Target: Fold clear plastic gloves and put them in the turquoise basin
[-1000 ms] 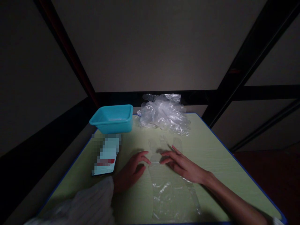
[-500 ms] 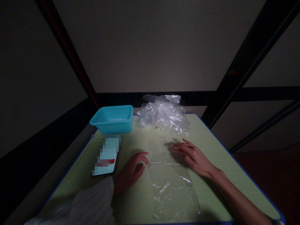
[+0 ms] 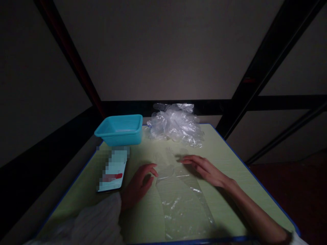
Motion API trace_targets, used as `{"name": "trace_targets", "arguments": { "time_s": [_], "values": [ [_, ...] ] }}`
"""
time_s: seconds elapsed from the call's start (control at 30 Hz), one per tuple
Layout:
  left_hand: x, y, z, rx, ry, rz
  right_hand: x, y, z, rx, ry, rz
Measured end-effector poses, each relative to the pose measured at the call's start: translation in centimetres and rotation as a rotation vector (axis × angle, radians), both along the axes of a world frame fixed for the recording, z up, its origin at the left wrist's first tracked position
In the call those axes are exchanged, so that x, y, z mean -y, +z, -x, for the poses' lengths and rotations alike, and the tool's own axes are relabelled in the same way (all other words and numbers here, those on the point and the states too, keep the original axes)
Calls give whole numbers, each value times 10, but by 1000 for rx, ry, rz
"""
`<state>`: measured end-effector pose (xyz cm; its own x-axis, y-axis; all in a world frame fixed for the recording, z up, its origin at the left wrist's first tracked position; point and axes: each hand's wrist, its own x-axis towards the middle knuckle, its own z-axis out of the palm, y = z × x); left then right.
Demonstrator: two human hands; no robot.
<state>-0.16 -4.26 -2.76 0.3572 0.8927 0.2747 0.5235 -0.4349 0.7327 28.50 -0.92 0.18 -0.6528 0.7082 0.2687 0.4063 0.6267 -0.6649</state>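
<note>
A clear disposable plastic glove [image 3: 182,207] lies flat on the table, its finger end away from me and its wide cuff near the front edge. At the left side of its finger end is my left hand [image 3: 139,183], fingers curved and thumb apart, with nothing in it. My right hand [image 3: 204,170] reaches over the glove's right side with fingers stretched out and holds nothing; whether its fingertips touch the film I cannot tell. Farther back sits a loose heap of clear plastic gloves [image 3: 176,124], crumpled and shiny.
A turquoise plastic basin [image 3: 122,137] stands at the back left of the pale green table [image 3: 224,211], which has a blue edge. In front of the basin lies a phone [image 3: 113,173] with its screen lit and partly blurred. A wall [image 3: 163,51] rises behind the table.
My right hand has moved a little left, its fingers straighter. The flat glove's finger end has shifted slightly left and looks more spread. My left hand keeps nearly the same pose.
</note>
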Motion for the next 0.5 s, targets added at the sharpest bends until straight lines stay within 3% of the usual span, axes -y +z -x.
{"name": "trace_targets", "arguments": {
  "time_s": [0.2,0.5],
  "values": [
    [0,1,1,-14,-27,24,-1,10,-15,-35,-14,241],
    [1,1,-1,-52,-42,59,-2,9,-16,-12,-30,287]
  ]
}}
